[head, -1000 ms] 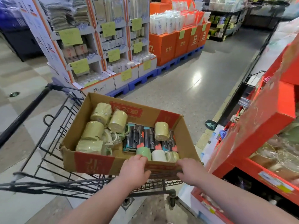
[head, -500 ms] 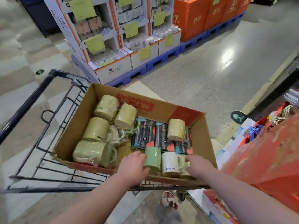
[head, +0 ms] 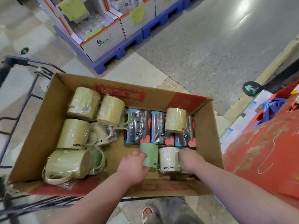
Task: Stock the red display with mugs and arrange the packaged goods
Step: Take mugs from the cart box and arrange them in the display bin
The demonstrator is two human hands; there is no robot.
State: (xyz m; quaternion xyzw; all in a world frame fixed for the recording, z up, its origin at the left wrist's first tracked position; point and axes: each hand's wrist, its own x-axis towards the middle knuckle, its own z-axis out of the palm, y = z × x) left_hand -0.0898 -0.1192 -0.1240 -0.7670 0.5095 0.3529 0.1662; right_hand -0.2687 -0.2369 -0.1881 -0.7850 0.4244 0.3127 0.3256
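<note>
Far left, the wire cart [head: 24,97] carries the open cardboard box [head: 48,126]. In the box's left half, five or six film-wrapped yellow-green mugs [head: 73,133] lie on their sides, touching each other. Mid-box at the near wall, our left hand [head: 132,167] has its fingers curled round the side of a mint green mug [head: 149,154]. Touching that is the white "concise" mug [head: 168,160], upright. Our right hand [head: 191,160] sits against the white mug's right side, fingers bent down. What they close on is hidden, so we cannot tell its grip. Behind both mugs is a row of dark packaged goods [head: 137,126] with one more yellow mug [head: 175,120] lying on top. The red display [head: 267,151] stands just beside the box on the right.

Handling, as we judge it: the mugs look ceramic, so rigid, fairly heavy and chippable if they knock together. The film looks slick, so wrap the body fully or hook the handle, and lift straight up clear of the neighbours. The packs look light and flat, so pinch them by an edge.

Against a second ago, both hands have left the box's near wall and are inside it. Half a second ago the left hand only reached the green mug; now it wraps it. The view has tipped down, and the display's glassware shelf is gone from view.
</note>
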